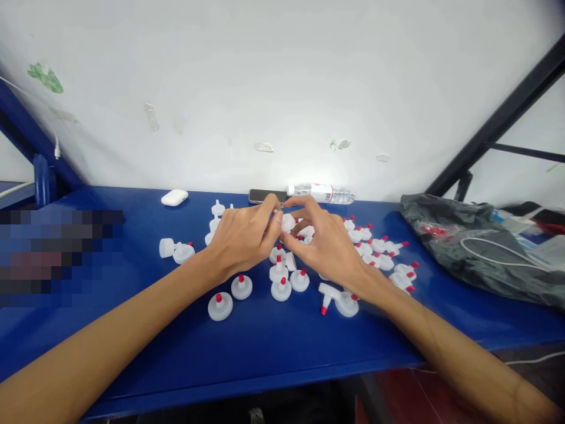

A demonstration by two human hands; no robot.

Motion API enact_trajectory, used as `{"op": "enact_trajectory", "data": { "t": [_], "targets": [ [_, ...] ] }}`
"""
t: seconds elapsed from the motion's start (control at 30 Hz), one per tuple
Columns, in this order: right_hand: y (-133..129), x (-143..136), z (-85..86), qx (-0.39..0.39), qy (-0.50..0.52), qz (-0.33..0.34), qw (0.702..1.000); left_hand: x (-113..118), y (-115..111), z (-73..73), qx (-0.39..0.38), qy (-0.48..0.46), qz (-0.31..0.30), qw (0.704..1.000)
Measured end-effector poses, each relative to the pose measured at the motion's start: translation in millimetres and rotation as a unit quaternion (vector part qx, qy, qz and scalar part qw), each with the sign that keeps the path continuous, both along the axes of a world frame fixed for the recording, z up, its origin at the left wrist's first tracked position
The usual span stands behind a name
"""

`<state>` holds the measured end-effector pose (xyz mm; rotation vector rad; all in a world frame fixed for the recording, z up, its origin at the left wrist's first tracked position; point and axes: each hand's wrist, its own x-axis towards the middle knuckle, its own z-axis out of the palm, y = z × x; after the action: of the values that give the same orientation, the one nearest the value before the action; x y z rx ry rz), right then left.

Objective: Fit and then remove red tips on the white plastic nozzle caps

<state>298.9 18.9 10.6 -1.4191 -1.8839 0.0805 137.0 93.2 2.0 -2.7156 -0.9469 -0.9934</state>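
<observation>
Both hands meet over the middle of a blue table. My left hand [247, 235] has its thumb and index finger pinched together; what sits between the tips is too small to name. Close beside it, my right hand [324, 238] curls its fingers and thumb around a white cap [288, 222]. Below the hands stand white caps with red tips, among them one in the middle [281, 289] and one at the front left [220, 306]. Many more red-tipped caps [384, 261] lie to the right. Behind my left hand are white caps without visible red tips [218, 208].
A white earbud case [175, 198], a dark phone [266, 196] and a clear bottle [322, 192] lie along the wall. A dark plastic bag [468, 259] covers the table's right end. Part of the left side is pixelated.
</observation>
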Motion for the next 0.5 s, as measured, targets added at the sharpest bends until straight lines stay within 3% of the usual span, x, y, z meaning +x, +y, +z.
{"op": "enact_trajectory", "data": {
  "t": [0.23,0.5],
  "targets": [
    [-1.6,1.0,1.9,0.027,0.004,0.02,0.999,2.9,-3.5,-2.2,-0.052,-0.157,-0.099,0.981],
    [-0.9,4.4,3.6,0.043,-0.033,0.022,0.998,-2.0,-0.9,5.2,-0.052,-0.201,-0.073,0.975]
  ]
}}
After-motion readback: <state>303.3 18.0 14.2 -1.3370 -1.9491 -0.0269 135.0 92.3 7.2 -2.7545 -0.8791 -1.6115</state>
